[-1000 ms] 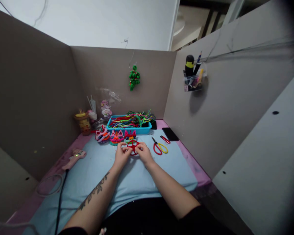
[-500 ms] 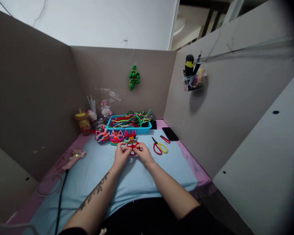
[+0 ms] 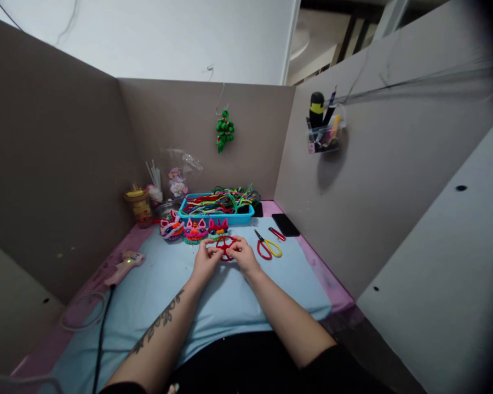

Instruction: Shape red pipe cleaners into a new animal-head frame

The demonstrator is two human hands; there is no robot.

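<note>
Between my two hands is a red pipe-cleaner ring [image 3: 225, 238] with spokes meeting at its centre, like a small wheel. My left hand [image 3: 206, 258] pinches it near the middle and left side. From the right, my right hand [image 3: 244, 256] pinches it near the centre too; its fingertips partly hide the spokes. Just behind the ring stand colourful fuzzy animal-face figures: one at the left [image 3: 171, 227], one in the middle [image 3: 195, 231] and one at the right [image 3: 217, 227], partly behind the ring.
A blue tray [image 3: 230, 220] of pipe cleaners stands at the back. Red-and-yellow scissors [image 3: 268, 247], a red cutter [image 3: 277, 233] and a black phone [image 3: 285, 225] lie to the right. A pink glue gun [image 3: 125, 267] with its cable lies left. Grey panels [image 3: 332, 219] enclose the table.
The red ring has shifted slightly right and turned a little in my fingers. My left hand has moved slightly right with it; both hands keep their pinch.
</note>
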